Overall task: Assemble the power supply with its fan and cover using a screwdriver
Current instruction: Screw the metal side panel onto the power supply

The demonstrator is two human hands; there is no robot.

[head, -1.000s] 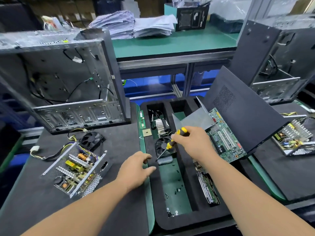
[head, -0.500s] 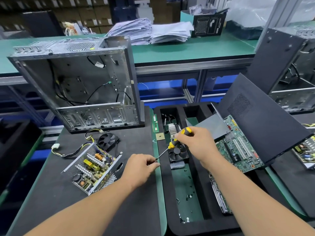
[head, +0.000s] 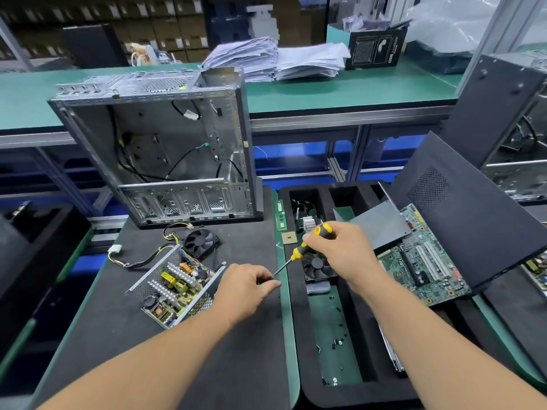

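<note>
1. While the right hand (head: 344, 255) grips the yellow-and-black handled screwdriver (head: 307, 247) near the middle of the frame, its thin steel shaft slants down-left to the left hand (head: 244, 290).
2. That left hand's fingers (head: 268, 281) are curled and pinched at the shaft's tip; whether a screw sits between them is too small to tell.
3. Left of the hands, the open perforated-metal power supply (head: 174, 287) lies on the dark bench (head: 118, 335), its circuit board exposed.
4. Just above it lies the loose black square fan (head: 202, 242), wired to the supply and not yet mounted.
5. Tiny black screws (head: 336, 341) lie scattered in the black foam tray's (head: 299, 335) green-floored slot, lower right of centre.
6. Likely risk: a screw seated crookedly on the tip could drop on the way over and land among the exposed components.
7. Carrying the tip low over the board could also snag the yellow and black wires (head: 154, 254).
</note>
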